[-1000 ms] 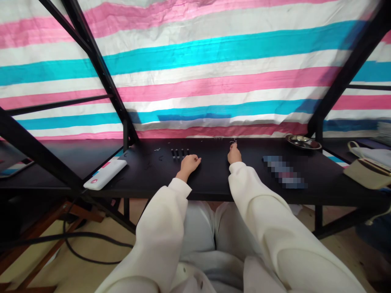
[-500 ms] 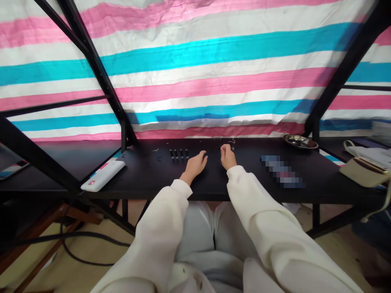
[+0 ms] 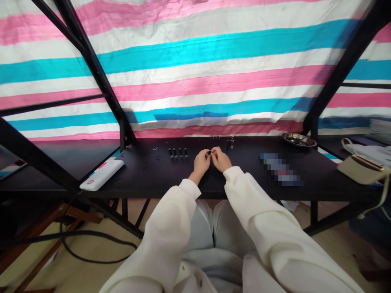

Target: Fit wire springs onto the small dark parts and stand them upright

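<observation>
My left hand (image 3: 201,162) and my right hand (image 3: 221,159) meet over the middle of the black table (image 3: 244,183). Between their fingertips is a small dark piece (image 3: 209,152), too small to name. The fingers of both hands are pinched around it. Left of my hands, several small dark cylinders (image 3: 175,153) with pale ends lie in a row. Another small cylinder (image 3: 232,144) is near the back edge, beyond my right hand, beside a thin white strand.
A white power bank or similar box (image 3: 102,175) lies at the left. At the right are a shiny metal dish (image 3: 298,139), a blurred-out item (image 3: 279,169) and a beige bag (image 3: 362,169). Black frame bars (image 3: 106,87) slope up on both sides, before a striped sheet (image 3: 214,49).
My hands have come together from apart. My left hand moved right and closed from an open pose; my right hand moved left, and the dark piece now shows between them.
</observation>
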A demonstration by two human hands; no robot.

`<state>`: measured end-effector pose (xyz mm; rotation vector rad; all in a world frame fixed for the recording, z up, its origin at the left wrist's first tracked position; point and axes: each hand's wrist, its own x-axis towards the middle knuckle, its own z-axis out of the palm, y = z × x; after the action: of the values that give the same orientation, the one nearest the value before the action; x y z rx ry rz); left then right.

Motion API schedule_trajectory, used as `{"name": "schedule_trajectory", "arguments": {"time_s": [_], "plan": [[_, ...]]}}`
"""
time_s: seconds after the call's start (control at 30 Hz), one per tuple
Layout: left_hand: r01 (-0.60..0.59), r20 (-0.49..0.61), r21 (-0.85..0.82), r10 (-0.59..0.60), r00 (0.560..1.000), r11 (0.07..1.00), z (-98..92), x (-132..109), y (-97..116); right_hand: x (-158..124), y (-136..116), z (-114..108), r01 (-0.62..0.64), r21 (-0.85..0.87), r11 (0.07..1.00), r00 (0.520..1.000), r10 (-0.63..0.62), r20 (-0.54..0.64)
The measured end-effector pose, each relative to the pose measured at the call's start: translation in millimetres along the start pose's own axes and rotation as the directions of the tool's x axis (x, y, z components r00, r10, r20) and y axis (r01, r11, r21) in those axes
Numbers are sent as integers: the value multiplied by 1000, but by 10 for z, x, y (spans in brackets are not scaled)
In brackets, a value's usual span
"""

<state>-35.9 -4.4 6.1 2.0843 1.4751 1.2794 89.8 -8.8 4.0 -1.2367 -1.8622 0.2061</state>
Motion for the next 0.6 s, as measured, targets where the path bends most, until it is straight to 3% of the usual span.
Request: {"name": "schedule_trajectory", "arguments": {"time_s": [0.1, 0.2, 0.3, 0.47, 0.6], "plan": [[104, 3, -210, -106, 994, 972, 11, 46, -58, -1, -1, -28, -71, 77, 994, 997, 74, -35], [220, 50, -422, -220, 974, 879, 0, 76, -71, 15, 55, -27, -116, 152, 982, 991, 125, -47], [320, 142, -532, -290, 946, 784, -36, 81, -32, 41, 148, 4, -161, 162, 973, 983, 173, -59], [385, 272, -603, -274, 923, 699, -76, 74, 13, 59, 226, 50, -185, 205, 961, 977, 202, -68], [374, 321, -606, -214, 922, 703, -68, 63, 15, 55, 215, 49, -178, 237, 955, 978, 198, -67]]}}
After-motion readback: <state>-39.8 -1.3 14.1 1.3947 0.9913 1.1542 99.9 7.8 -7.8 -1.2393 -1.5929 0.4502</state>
